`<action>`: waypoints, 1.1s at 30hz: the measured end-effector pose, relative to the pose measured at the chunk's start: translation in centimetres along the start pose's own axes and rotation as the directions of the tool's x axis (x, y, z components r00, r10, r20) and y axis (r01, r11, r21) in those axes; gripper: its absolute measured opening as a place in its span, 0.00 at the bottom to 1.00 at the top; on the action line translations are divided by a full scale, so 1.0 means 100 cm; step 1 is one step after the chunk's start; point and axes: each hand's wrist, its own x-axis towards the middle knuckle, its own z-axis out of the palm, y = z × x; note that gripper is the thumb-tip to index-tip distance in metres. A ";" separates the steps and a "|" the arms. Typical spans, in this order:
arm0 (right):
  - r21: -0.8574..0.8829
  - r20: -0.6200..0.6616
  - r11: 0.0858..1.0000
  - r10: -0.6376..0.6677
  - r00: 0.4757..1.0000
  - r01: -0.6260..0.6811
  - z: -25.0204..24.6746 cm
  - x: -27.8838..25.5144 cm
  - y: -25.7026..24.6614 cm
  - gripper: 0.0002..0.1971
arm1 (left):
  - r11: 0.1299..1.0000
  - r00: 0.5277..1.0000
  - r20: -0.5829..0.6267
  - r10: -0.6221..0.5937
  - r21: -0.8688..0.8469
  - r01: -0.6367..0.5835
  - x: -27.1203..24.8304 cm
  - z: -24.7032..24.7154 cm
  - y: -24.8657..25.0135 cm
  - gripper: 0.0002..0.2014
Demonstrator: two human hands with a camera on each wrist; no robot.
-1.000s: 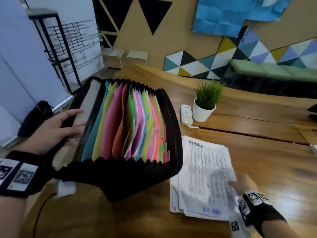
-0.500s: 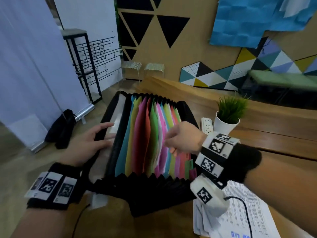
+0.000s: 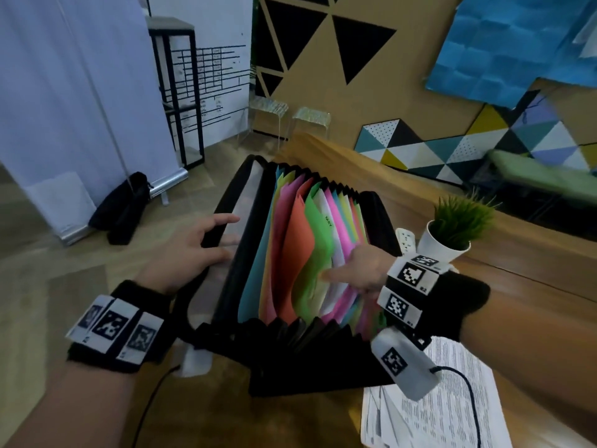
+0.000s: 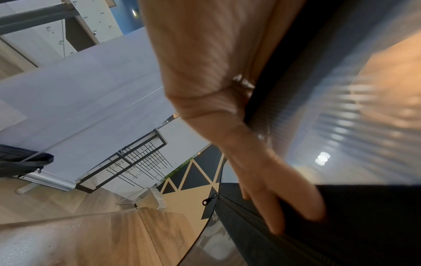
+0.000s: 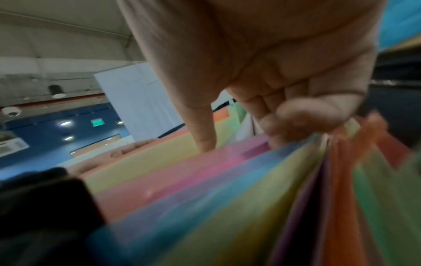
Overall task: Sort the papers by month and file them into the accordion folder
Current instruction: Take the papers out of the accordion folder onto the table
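Accordion folder (image 3: pixel 290 360) stands fanned open on the tabletop (image 3: pixel 206 412), a little left of middle in the head view, its coloured dividers (image 3: pixel 300 253) spread wider than half a second ago — a green one marked MAY now leans clear of the white sheet beside it. Right hand (image 3: pixel 365 270) has gone deeper among the dividers than it was then: its thumb points toward 9 o'clock across the green and white sheets, while the other fingers (image 5: pixel 293 115) curl down into the pink and blue leaves, parting them; whether they pinch any one leaf cannot be told through the blur. Left hand (image 3: pixel 187 253) rests as before at 9 o'clock of the folder, fingers (image 4: pixel 284 207) laid nearly straight over the black front flap and its clear pocket, pressing rather than gripping. Papers (image 3: pixel 452 405) lie stacked at 5 o'clock of the folder, partly under the right forearm — a second ago that hand lay on them.
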 end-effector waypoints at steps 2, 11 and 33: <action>0.038 0.056 0.999 -0.023 0.998 0.021 0.004 0.005 0.003 0.24 | 1.000 1.000 0.015 0.009 0.003 -0.009 0.003 0.003 0.001 0.26; 0.457 -0.207 0.881 -0.026 0.978 0.120 -0.052 -0.029 0.068 0.06 | 0.996 0.995 0.078 0.062 0.064 -0.067 0.008 0.009 0.010 0.26; 0.397 -0.261 0.818 0.535 0.804 -0.415 0.107 -0.038 0.283 0.31 | 0.991 1.000 -0.023 -0.020 0.132 0.023 -0.002 0.001 0.004 0.27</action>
